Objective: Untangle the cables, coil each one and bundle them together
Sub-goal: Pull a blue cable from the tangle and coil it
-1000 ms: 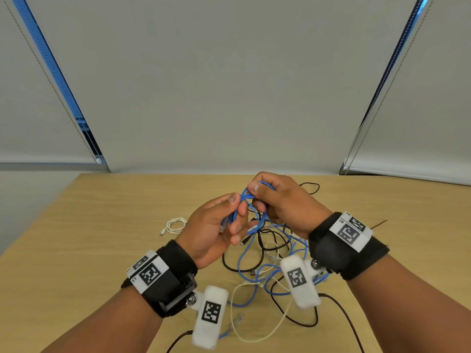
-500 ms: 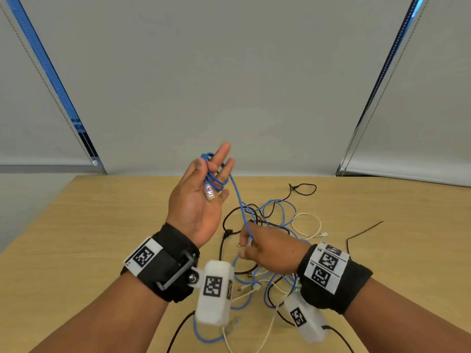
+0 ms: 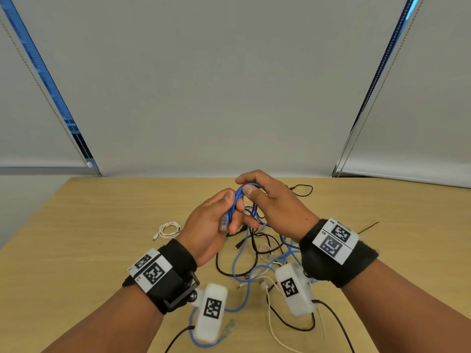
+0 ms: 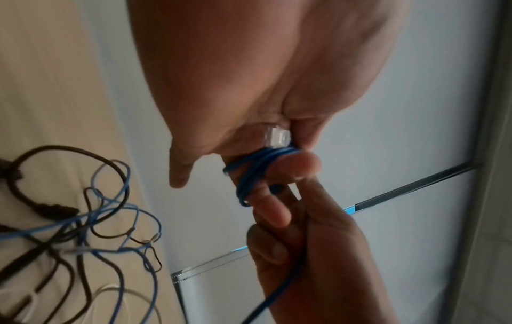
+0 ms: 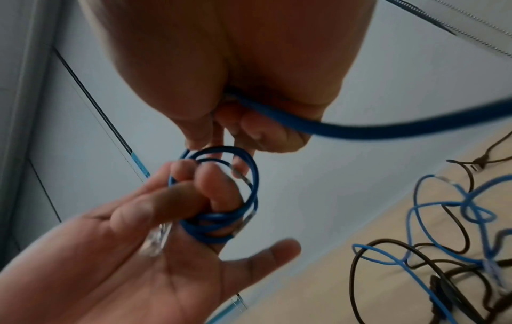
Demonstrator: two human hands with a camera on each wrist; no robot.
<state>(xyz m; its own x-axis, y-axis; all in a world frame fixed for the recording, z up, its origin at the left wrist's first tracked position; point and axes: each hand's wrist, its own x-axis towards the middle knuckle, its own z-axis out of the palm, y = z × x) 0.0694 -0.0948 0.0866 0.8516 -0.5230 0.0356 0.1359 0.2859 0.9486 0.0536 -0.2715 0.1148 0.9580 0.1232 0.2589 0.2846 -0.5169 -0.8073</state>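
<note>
A blue network cable [image 3: 235, 201] is wound in a few loops round the fingers of my left hand [image 3: 204, 225], held above the table. The thumb holds its clear plug [image 3: 223, 223] against the fingers. My right hand [image 3: 276, 208] pinches the same cable at the top of the loops. In the right wrist view the loops [image 5: 250, 175] ring the left fingers [image 5: 213, 186], and the free run of blue cable [image 5: 346, 130] passes out through my right palm. The rest trails down into a tangle of blue, black and white cables [image 3: 254, 253] on the table.
A small coiled white cable [image 3: 168, 230] lies on the wooden table [image 3: 89, 238] left of my hands. A black cable loop [image 3: 302, 190] lies at the far edge, and a thin black end [image 3: 367, 226] at the right. Another clear plug [image 3: 229, 328] lies near me.
Half a second ago my left hand was raised and my right hand was down at the tangle. Now the left has lowered and the right has come up to it with the blue cable.
</note>
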